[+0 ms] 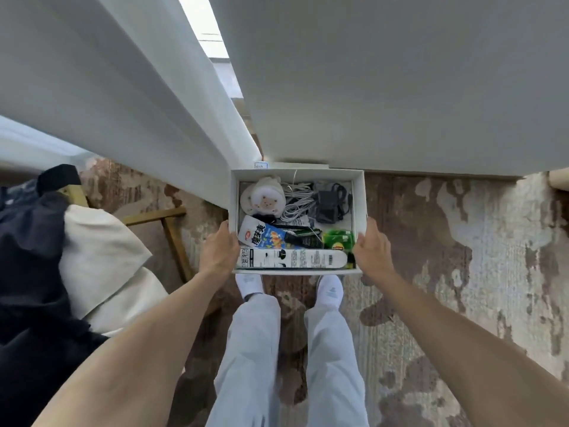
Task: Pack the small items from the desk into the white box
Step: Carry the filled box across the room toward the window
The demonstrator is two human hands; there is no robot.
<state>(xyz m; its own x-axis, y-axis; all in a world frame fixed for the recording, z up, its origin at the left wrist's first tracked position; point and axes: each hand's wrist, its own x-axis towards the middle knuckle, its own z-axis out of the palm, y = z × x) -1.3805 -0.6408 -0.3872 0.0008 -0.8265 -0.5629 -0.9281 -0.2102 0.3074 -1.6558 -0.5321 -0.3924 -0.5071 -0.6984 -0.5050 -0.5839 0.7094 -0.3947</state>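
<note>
Head view, looking straight down. The white box (359, 192) is held in the air above a mottled brown and cream carpet (431, 241), gripped at its two side walls near the edge closest to the body. The left hand (217, 249) clasps the left wall, thumb over the rim; the right hand (371, 249) clasps the right wall likewise. Between the two grips, nearest the body, lies a long white card package (295, 258). Just beyond it, by the left grip, sits a blue and white snack packet (261, 235); by the right grip, green tea sachets (338, 240). Farther from the hands: a plush sheep toy (264, 197), a coiled white cable (297, 197), and a dark item with a black cord, possibly a charger (328, 203). Beyond the box stand pale furniture surfaces (400, 87). Below the box, white-socked feet (329, 291) show.
</note>
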